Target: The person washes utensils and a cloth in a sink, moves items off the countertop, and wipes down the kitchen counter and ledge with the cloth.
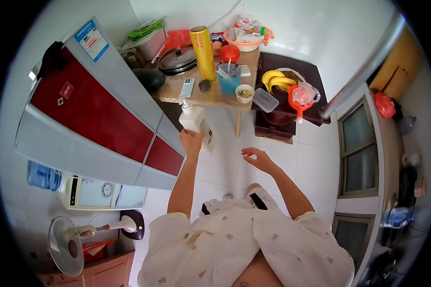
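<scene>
My left hand (191, 142) is closed around the lower part of a large white pump bottle (193, 117), which it holds up in front of the wooden table (215, 98). The bottle leans slightly, its pump head near the table's front edge and dark print on its right side. To the right, my right hand (258, 159) hangs over the tiled floor with nothing in it, fingers loosely bent and apart. A phone (187, 87) lies on the table just beyond the bottle.
A yellow roll (203, 53), lidded pan (177, 59), blue container (229, 82) and small cup (244, 93) stand on the table. Bananas (277, 81) and a red strainer (299, 101) sit on a dark cabinet. A red-and-grey refrigerator (96, 110) borders the left, a fan (66, 246) below it.
</scene>
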Motion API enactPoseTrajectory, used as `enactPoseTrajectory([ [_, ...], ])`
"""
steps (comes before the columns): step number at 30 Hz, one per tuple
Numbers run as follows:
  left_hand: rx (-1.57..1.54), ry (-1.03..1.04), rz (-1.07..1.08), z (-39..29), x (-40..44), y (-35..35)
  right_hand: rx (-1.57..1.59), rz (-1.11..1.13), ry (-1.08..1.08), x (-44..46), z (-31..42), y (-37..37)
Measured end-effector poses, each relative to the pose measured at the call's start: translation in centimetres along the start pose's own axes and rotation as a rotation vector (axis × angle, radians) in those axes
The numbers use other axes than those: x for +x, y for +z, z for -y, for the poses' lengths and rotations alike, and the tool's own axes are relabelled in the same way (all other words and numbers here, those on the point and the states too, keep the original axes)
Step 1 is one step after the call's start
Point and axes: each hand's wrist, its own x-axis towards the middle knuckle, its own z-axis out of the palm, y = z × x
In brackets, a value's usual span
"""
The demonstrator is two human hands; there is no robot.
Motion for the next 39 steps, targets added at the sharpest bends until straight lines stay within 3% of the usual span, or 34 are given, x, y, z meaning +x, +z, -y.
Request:
enactPoseTrajectory([
  [5, -0.046, 0.052, -0.058, -3.4, 7.9, 7.1, 0.069, 0.070, 0.090, 7.1, -3.2, -2.8],
  [7, -0.079, 0.124, -0.149, -3.1, 11.0, 10.7, 0.072, 0.107, 0.056, 10.1, -5.3, -3.5],
  [14, -0.080, 0.091, -0.224, -4.1, 16.6, 18.7, 0.087, 0.262, -0.023, 19.9, -7.5, -8.0],
  [19, -0.073, 0.018, -0.249, -4.4, 17.5, 21.1, 0.014, 0.427, -0.055, 24.3, -8.0, -9.5],
  [23, -0.128, 0.089, -0.286, -3.4, 17.6, 22.0, 0.021, 0.520, -0.174, 25.9, -9.4, -8.0],
  [25, -0.074, 0.113, -0.258, -3.1, 16.4, 21.0, 0.017, 0.539, -0.133, 26.1, -8.7, -6.9],
  [29, -0.085, -0.047, -0.138, -0.6, 10.7, 15.8, 0.198, 0.522, -0.210, 25.9, -8.9, -0.9],
  [31, -0.123, -0.088, -0.235, 0.7, 5.4, 11.0, 0.220, 0.615, -0.187, 24.8, -6.7, 2.8],
  [33, -0.188, -0.262, -0.299, 1.7, -1.8, 5.1, 0.148, 0.717, -0.229, 21.8, -3.4, 7.6],
  [35, -0.146, -0.421, -0.451, 2.4, -10.9, -0.1, 0.132, 0.904, -0.294, 16.4, 0.3, 12.8],
  [36, -0.278, -0.500, -0.563, 2.5, -16.1, -2.6, 0.114, 1.041, -0.353, 12.8, 1.7, 15.7],
  [39, -0.261, -0.595, -0.990, 3.8, -32.1, -7.1, 0.133, 1.471, -0.476, -1.8, 4.5, 23.8],
])
